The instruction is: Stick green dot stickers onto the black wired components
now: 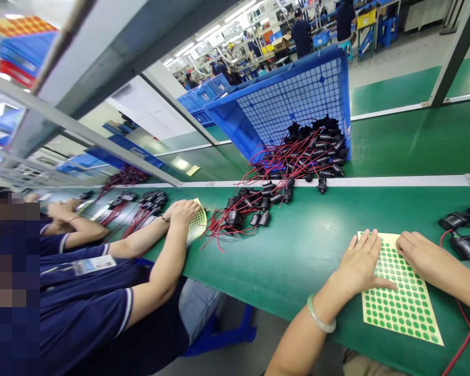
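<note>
A pale yellow sheet of round green stickers (pixel 399 313) lies on the green workbench in front of me. Flat across its upper left part rests my left hand (pixel 362 263), fingers spread and thumb stretched over the dots. My right hand (pixel 423 256) is at the sheet's upper right edge with its fingers curled together; whatever is between the fingertips is hidden. Black cylindrical parts with red wires (pixel 464 235) lie just beyond my right forearm, partly cut off by the picture's edge.
A tilted blue crate (pixel 254 112) spills black parts with red wires (pixel 266 201) onto the bench (pixel 297 261). To the left, a co-worker's hands (pixel 182 214) hold another dotted sheet (pixel 198 227). A white rail (pixel 395 180) runs along the bench behind my hands.
</note>
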A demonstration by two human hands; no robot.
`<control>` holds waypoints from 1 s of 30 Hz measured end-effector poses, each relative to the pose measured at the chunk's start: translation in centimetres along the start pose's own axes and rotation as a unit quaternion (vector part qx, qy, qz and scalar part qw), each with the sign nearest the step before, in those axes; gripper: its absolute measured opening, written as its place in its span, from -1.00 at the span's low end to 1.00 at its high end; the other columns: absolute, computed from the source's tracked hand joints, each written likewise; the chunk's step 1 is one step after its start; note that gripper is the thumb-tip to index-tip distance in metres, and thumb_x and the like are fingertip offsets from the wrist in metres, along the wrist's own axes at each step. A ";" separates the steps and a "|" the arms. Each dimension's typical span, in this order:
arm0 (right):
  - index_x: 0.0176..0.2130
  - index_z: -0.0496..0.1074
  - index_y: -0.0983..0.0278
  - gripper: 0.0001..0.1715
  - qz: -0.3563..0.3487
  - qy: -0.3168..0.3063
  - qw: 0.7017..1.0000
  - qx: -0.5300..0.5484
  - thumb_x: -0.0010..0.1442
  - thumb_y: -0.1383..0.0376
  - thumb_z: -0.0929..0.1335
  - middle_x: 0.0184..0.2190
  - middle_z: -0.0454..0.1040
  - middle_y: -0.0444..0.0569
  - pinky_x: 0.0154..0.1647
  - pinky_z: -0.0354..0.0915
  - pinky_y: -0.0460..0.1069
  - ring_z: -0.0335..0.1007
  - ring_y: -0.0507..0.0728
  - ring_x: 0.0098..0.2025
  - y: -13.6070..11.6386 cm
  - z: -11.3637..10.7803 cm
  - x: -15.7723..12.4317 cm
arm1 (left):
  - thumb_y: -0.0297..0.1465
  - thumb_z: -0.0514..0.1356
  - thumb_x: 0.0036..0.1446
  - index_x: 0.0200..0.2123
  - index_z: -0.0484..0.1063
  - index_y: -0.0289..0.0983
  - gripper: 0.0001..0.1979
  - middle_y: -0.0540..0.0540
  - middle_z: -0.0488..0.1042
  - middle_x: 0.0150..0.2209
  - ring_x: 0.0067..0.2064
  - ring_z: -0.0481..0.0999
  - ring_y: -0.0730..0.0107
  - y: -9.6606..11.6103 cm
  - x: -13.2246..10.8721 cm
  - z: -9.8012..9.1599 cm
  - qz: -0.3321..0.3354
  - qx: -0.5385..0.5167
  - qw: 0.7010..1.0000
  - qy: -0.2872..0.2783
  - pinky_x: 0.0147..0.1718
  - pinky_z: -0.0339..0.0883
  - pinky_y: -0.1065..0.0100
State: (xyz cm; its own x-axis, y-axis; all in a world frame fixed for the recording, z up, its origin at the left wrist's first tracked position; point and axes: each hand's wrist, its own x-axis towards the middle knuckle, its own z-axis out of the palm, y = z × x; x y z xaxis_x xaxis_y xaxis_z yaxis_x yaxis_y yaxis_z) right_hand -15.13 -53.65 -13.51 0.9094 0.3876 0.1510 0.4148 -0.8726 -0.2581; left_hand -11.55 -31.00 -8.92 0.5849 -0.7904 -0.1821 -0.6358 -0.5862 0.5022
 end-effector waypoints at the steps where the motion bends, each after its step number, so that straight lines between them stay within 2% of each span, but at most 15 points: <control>1: -0.33 0.26 0.27 -0.80 -0.004 0.000 1.000 -0.002 0.38 0.38 0.20 -0.37 0.24 -0.05 -0.27 0.15 0.09 0.19 0.16 -0.30 0.1 0.2 0.0 | 0.13 0.17 0.15 0.44 -0.24 -0.39 0.07 -0.21 -0.31 0.47 0.49 -0.31 0.09 0.0 -0.1 0.1 0.002 -0.003 1.000 0.002 0.44 -0.27 -0.06; 4: -0.32 0.24 0.26 -0.78 -0.006 -0.003 1.000 -0.006 0.36 0.43 0.15 -0.36 0.23 -0.04 -0.27 0.13 0.10 0.18 0.17 -0.30 0.2 0.7 -0.2 | 0.12 0.18 0.15 0.44 -0.22 -0.36 0.06 -0.23 -0.26 0.47 0.49 -0.25 0.08 -0.2 -0.3 -0.5 0.022 -0.015 1.000 -0.001 0.43 -0.20 -0.08; 6: -0.31 0.22 0.25 -0.77 -0.001 -0.007 1.000 0.018 0.37 0.43 0.12 -0.35 0.24 -0.04 -0.27 0.14 0.09 0.19 0.16 -0.30 0.2 0.8 -0.5 | 0.08 0.18 0.18 0.43 -0.16 -0.33 -0.01 -0.23 -0.19 0.47 0.48 -0.19 0.10 -1.0 -0.1 -2.2 0.035 0.000 0.999 0.008 0.41 -0.11 -0.08; 7: -0.31 0.20 0.24 -0.78 0.007 -0.006 0.999 0.040 0.38 0.40 0.11 -0.35 0.24 -0.05 -0.26 0.16 0.09 0.20 0.15 -0.31 0.1 0.7 -0.7 | 0.02 0.17 0.22 0.43 -0.12 -0.31 -0.10 -0.22 -0.14 0.46 0.48 -0.16 0.11 -1.6 0.3 -3.5 0.029 0.026 0.999 0.027 0.41 -0.07 -0.07; 9: -0.31 0.18 0.23 -0.77 0.037 0.012 0.994 0.100 0.42 0.29 0.11 -0.37 0.24 -0.07 -0.28 0.19 0.06 0.23 0.13 -0.33 -0.1 0.4 -1.1 | -0.24 0.10 0.32 0.40 -0.01 -0.30 -0.33 -0.20 -0.05 0.45 0.48 -0.13 0.13 -3.7 1.7 -7.0 -0.013 0.123 0.989 0.085 0.40 -0.06 -0.09; 11: -0.28 0.18 0.21 -0.72 0.079 0.043 0.984 0.153 0.44 0.15 0.11 -0.38 0.26 -0.09 -0.32 0.22 0.03 0.27 0.09 -0.38 -0.3 -0.3 -1.4 | -0.54 0.00 0.28 0.37 0.09 -0.33 -0.42 -0.22 0.03 0.43 0.47 -0.08 0.11 -6.6 3.5 -10.8 -0.074 0.246 0.959 0.123 0.39 -0.07 -0.10; 12: -0.27 0.20 0.21 -0.69 0.097 0.059 0.979 0.172 0.43 0.10 0.11 -0.37 0.27 -0.10 -0.35 0.22 0.01 0.28 0.08 -0.40 -0.5 -0.7 -1.6 | -0.60 -0.05 0.26 0.36 0.10 -0.33 -0.40 -0.23 0.00 0.44 0.47 -0.08 0.08 -8.2 4.5 -12.6 -0.100 0.294 0.943 0.116 0.38 -0.07 -0.14; 13: -0.25 0.21 0.20 -0.66 0.110 0.070 0.974 0.187 0.43 0.05 0.11 -0.37 0.29 -0.11 -0.36 0.23 0.00 0.29 0.07 -0.41 -0.6 -1.1 -1.8 | -0.64 -0.07 0.24 0.35 0.13 -0.34 -0.40 -0.25 -0.01 0.44 0.46 -0.08 0.01 -9.7 5.5 -14.2 -0.105 0.305 0.940 0.107 0.37 -0.08 -0.20; 16: -0.23 0.24 0.18 -0.64 0.135 0.081 0.962 0.223 0.41 0.00 0.13 -0.36 0.32 -0.12 -0.33 0.26 -0.02 0.33 0.06 -0.40 -0.8 -2.1 -2.2 | -0.65 -0.04 0.25 0.24 0.33 -0.25 -0.46 -0.16 0.15 0.39 0.43 0.05 0.10 -13.8 7.7 -17.1 -0.075 0.306 0.948 0.052 0.36 0.02 -0.07; 20: -0.22 0.26 0.17 -0.61 0.159 0.066 0.953 0.251 0.40 -0.03 0.13 -0.32 0.35 -0.10 -0.24 0.28 0.00 0.35 0.09 -0.34 -0.8 -2.7 -2.4 | -0.63 0.05 0.23 0.04 0.50 -0.20 -0.58 -0.12 0.31 0.31 0.38 0.18 0.15 -16.4 8.5 -18.0 -0.037 0.281 0.959 0.008 0.30 0.15 0.02; 24: -0.21 0.29 0.17 -0.57 0.168 0.059 0.946 0.272 0.39 -0.07 0.12 -0.31 0.38 -0.08 -0.22 0.28 0.02 0.35 0.13 -0.30 -1.0 -3.5 -2.1 | -0.55 0.20 0.14 -0.14 0.55 -0.29 -0.78 -0.22 0.57 -0.04 0.11 0.49 0.15 -16.4 7.5 -17.9 -0.037 0.217 0.975 0.014 0.18 0.29 0.11; 26: -0.20 0.29 0.17 -0.56 0.178 0.052 0.937 0.297 0.38 -0.09 0.13 -0.30 0.39 -0.08 -0.20 0.28 0.02 0.35 0.13 -0.26 -1.4 -4.0 -1.9 | -0.45 0.29 0.08 -0.23 0.52 -0.34 -0.85 -0.22 0.57 -0.15 0.01 0.54 0.10 -15.2 6.7 -17.5 -0.041 0.168 0.984 0.042 0.10 0.36 0.11; 27: -0.19 0.29 0.17 -0.56 0.183 0.048 0.930 0.315 0.38 -0.10 0.13 -0.30 0.39 -0.08 -0.19 0.27 0.02 0.35 0.13 -0.25 -1.7 -4.3 -1.7 | -0.39 0.30 0.09 -0.24 0.49 -0.35 -0.82 -0.22 0.56 -0.17 -0.03 0.55 0.10 -14.2 6.3 -17.1 -0.043 0.138 0.987 0.062 0.05 0.39 0.12; 30: -0.19 0.29 0.16 -0.59 0.197 0.061 0.904 0.374 0.38 -0.09 0.16 -0.30 0.38 -0.11 -0.18 0.26 -0.01 0.33 0.11 -0.23 -2.9 -6.0 -0.9 | -0.26 0.13 0.28 -0.10 0.33 -0.35 -0.73 -0.20 0.53 -0.20 -0.14 0.59 0.21 -9.9 4.8 -14.7 -0.040 0.037 0.991 0.122 -0.13 0.47 0.24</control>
State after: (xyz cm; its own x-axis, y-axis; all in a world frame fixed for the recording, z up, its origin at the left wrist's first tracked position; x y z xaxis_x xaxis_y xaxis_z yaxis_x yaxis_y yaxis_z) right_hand -17.39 -53.23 -7.14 0.9999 0.0149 0.0003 0.0073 -0.4736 -0.8807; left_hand 4.98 -26.38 -2.32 0.7344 -0.6787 -0.0041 -0.6118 -0.6647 0.4288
